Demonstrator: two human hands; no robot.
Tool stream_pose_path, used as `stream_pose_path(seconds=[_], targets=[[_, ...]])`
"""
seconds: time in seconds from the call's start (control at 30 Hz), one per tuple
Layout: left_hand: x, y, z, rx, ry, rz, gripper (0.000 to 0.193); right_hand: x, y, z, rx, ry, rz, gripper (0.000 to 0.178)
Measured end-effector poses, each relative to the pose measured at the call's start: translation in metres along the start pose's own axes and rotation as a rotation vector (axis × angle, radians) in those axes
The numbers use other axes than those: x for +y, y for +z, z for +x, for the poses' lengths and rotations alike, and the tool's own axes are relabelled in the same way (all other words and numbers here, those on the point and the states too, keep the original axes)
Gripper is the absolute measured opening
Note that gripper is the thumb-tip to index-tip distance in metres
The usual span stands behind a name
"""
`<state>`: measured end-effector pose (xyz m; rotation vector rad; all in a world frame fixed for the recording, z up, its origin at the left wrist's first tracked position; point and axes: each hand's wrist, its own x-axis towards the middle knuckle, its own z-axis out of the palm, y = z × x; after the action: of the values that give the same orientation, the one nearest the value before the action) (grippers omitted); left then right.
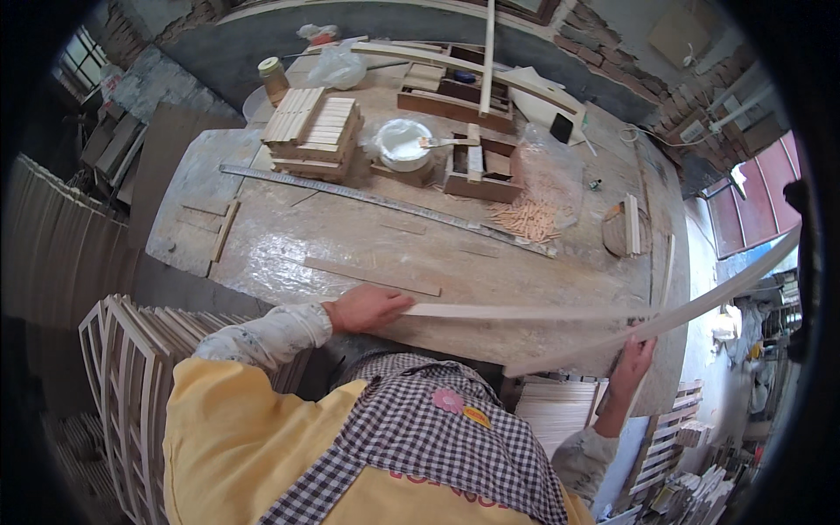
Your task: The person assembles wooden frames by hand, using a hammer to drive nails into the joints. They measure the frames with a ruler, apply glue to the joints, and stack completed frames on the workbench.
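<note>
over the table [560, 284], our left hand [366, 309] pinches a strip [490, 311] (likely light, springy, best end-held), grip unclear in our right hand [632, 366].

Two pale strips [499, 311], one slanting

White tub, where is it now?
In the head view's upper middle, the white tub is between the stacked wooden strips on its left and the open wooden box on its right.

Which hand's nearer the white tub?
Left. The left hand is on the near side of the white tub, slightly left; the right hand is farther, well right.
</note>
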<state>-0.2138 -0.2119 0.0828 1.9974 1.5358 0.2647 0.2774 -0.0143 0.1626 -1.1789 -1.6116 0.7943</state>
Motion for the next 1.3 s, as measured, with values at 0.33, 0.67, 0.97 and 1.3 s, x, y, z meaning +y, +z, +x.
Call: stream_pose_path(seconds=[0.33,0.67,0.97,1.3], targets=[[-0.095,0.033,-0.073,0.249,0.101,0.255,0.048,-0.047,0.077,-0.028,-0.453,-0.030,-0.370,0.031],[0.024,0.051,-0.023,0.512,0.215,0.200,0.073,0.022,0.138,-0.008,-1.002,-0.482,-0.526,0.028],[0.042,0.071,0.033,0.373,0.079,0.069,0.072,0.046,0.184,-0.032,-1.116,-0.607,-0.470,0.032],[0.019,0.074,0.087,0.392,0.026,0.098,0.046,0.095,0.127,0.040,-0.553,-0.445,-0.647,0.039]])
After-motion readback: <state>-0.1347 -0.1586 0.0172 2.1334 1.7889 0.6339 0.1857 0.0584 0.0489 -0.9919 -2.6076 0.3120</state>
